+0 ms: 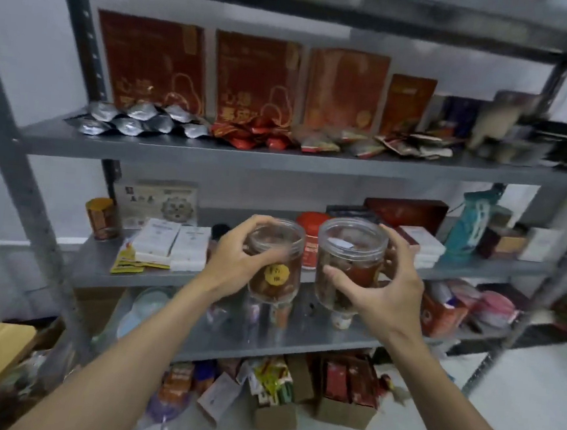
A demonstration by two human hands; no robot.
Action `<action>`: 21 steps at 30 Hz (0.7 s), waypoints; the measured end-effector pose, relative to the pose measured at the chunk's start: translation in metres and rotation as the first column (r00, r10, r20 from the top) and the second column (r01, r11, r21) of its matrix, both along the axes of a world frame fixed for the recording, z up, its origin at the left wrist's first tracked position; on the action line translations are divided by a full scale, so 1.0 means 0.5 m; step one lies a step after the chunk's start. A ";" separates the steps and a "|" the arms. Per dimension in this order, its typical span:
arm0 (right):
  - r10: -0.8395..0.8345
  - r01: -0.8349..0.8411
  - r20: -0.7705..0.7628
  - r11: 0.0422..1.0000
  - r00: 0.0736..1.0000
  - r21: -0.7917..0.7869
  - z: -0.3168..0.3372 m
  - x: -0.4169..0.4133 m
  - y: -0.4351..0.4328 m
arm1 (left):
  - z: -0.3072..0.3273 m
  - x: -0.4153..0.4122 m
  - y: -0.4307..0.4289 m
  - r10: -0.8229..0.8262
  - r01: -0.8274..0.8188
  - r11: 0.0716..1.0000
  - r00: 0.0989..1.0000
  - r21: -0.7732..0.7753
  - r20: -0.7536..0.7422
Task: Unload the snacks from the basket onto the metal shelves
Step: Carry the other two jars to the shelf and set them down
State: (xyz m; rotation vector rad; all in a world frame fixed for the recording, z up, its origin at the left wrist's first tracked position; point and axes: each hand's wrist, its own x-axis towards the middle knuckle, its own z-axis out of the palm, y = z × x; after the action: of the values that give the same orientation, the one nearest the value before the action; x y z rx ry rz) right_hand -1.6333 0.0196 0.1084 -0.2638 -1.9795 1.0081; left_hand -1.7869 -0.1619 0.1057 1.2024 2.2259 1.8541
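In front of the middle tier of the metal shelves [106, 264], held in the air just beside each other, we list two items.

Item 1: the left jar [276, 265]. Clear plastic, round, with a ribbed see-through screw lid, brown contents and a yellow sticker [276, 273] on its wall. Our left hand [237, 258] grips it, fingers curled over the lid rim and upper wall.

Item 2: the right jar [351, 251]. Same make, with a white slip showing under the lid. Our right hand [385, 292] grips it, thumb across the near wall and fingers round the far side.

Handling, as we judge it: stiff thin-walled plastic, smooth and likely a little slippery; light to middling in weight; unlikely to shatter, though a drop could crack it or pop the lid. We would hold each by the wall below the lid, not by the lid alone, since that may turn loose. What the brown contents are we cannot tell.

Neighbouring stock: a red-lidded jar [312, 220] stands on the shelf behind the pair, flat white cartons [173, 239] lie to the left, and crinkled silver foil pouches [136, 119] sit on the tier above. The basket is not in view.
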 end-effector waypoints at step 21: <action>-0.294 0.298 -0.116 0.954 0.949 0.026 0.200 -0.079 0.771 | 0.359 -0.169 0.901 -0.261 0.260 0.965 0.956 -0.026 -0.131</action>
State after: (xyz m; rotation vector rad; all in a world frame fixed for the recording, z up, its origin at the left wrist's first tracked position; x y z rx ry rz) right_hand -1.6730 0.4049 0.2085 -0.4569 -1.7931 0.7691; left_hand -1.8716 0.2885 0.2850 1.5745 2.0104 1.7088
